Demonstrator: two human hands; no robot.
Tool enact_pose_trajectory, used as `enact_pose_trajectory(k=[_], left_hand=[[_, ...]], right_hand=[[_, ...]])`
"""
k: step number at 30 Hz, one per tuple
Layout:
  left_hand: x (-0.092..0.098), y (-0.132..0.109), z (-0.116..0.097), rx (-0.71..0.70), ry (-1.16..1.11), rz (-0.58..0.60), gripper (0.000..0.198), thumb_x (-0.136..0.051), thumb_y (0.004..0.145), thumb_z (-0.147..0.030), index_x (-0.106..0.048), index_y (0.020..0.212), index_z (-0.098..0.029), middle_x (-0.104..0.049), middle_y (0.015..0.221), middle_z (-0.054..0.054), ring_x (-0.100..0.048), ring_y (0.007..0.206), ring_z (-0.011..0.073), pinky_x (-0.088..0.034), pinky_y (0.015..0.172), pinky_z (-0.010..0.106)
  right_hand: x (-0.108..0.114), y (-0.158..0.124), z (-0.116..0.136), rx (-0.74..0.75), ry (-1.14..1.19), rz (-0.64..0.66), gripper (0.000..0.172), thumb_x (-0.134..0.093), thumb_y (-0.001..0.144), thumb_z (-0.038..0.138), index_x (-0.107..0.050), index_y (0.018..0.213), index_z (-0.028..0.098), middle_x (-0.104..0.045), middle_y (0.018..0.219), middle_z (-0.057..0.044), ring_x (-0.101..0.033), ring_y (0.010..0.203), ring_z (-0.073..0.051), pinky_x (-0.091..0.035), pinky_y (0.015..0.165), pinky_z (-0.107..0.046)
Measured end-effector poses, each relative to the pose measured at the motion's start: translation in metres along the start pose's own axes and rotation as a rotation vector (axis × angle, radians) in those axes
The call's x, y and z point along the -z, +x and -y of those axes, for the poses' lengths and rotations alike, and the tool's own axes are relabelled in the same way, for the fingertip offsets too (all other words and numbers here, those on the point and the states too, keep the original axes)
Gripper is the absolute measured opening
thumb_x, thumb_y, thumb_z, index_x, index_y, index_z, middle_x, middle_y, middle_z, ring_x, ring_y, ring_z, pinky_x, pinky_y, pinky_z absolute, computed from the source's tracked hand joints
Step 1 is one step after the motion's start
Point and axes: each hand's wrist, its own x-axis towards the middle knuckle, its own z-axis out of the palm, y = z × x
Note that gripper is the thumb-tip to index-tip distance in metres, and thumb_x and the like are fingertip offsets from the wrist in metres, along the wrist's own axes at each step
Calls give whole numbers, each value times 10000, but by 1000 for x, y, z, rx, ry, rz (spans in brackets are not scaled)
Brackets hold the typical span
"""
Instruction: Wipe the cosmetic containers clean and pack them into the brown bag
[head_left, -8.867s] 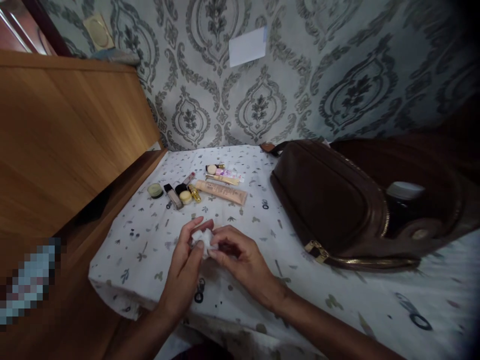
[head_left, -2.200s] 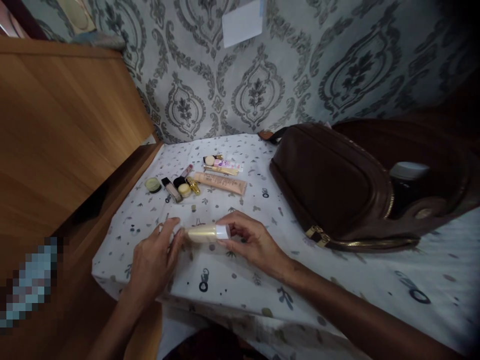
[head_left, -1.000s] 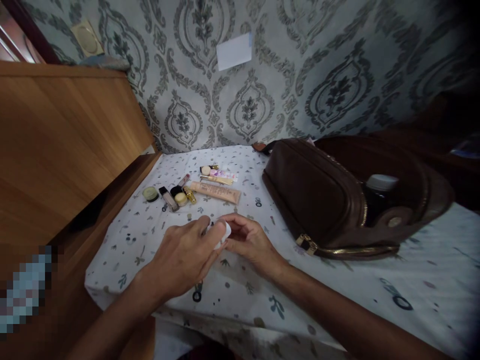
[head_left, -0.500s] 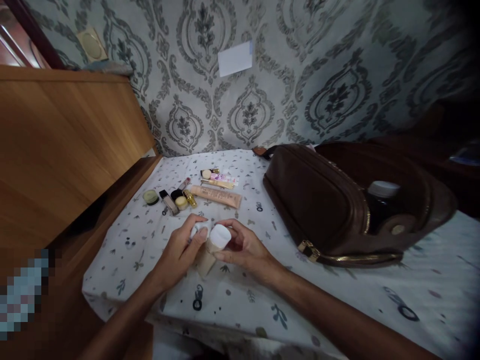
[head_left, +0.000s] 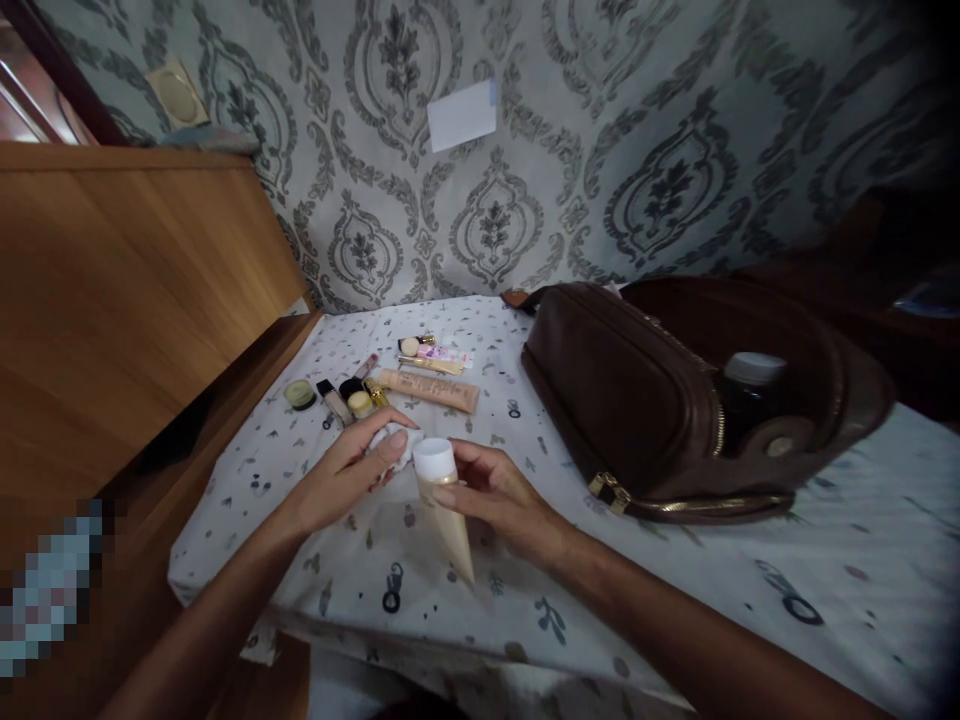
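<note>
A cream-coloured squeeze tube [head_left: 450, 530] with a white cap [head_left: 435, 459] is held in my right hand [head_left: 499, 500], cap up and its flat end slanting down to the right. Fingers and thumb close around its upper part. Beside the cap, my left hand [head_left: 356, 470] pinches a crumpled white tissue or cloth [head_left: 397, 440]. Just beyond my hands lie a peach tube [head_left: 431, 390], a round yellow-lidded jar [head_left: 361, 403], a small rectangular bottle [head_left: 334, 402] and a green-lidded jar [head_left: 300, 395].
A brown leather bag [head_left: 622, 400] stands open on the right, a white-capped bottle [head_left: 754, 370] inside. Several small cosmetics, among them a slim gold tube [head_left: 431, 364], lie toward the wall. A wooden cabinet [head_left: 135, 300] borders the patterned tablecloth [head_left: 247, 520] on the left.
My right hand has turned the tube, so its flat end now points down to the right instead of down to the left. The white tissue or cloth shows more clearly in my left hand.
</note>
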Motion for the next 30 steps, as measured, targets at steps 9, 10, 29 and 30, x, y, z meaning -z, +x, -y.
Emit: enact_pose_trajectory(k=[9,10,29,30], left_hand=[[20,-5,-35,-172,518,229,270,-416,1000,-402,-601,1087,-226,-651,929,13,-579,839,178,-433,758,275],[21,-5,-36,-171,531,265,268,-411,1005,-394,-600,1101,-231,-657,933,11,-589,861,183,-431,780,279],[4,-17,-41,-368,955,256,241,-382,1017,-345,-573,975,-204,-615,814,3,-566,707,162,-388,613,281],[5,-14,-41,-339,930,276,252,-377,1019,-358,-562,957,-197,-603,792,-2,-554,691,159,-375,607,282]], right_hand=[[-1,-6,11,-74,-106,75,290,-796,706,414,-764,881,184,-680,749,0,-593,682,-137,-471,655,-278],[0,-7,12,-84,-111,96,285,-787,714,415,-763,876,182,-672,742,1,-582,670,-132,-460,636,-269],[-4,-6,2,226,-706,-37,203,-788,646,233,-687,814,181,-586,734,15,-529,697,-142,-408,625,-265],[-4,-7,1,287,-785,-37,218,-805,634,233,-673,799,179,-575,723,16,-528,699,-148,-407,633,-271]])
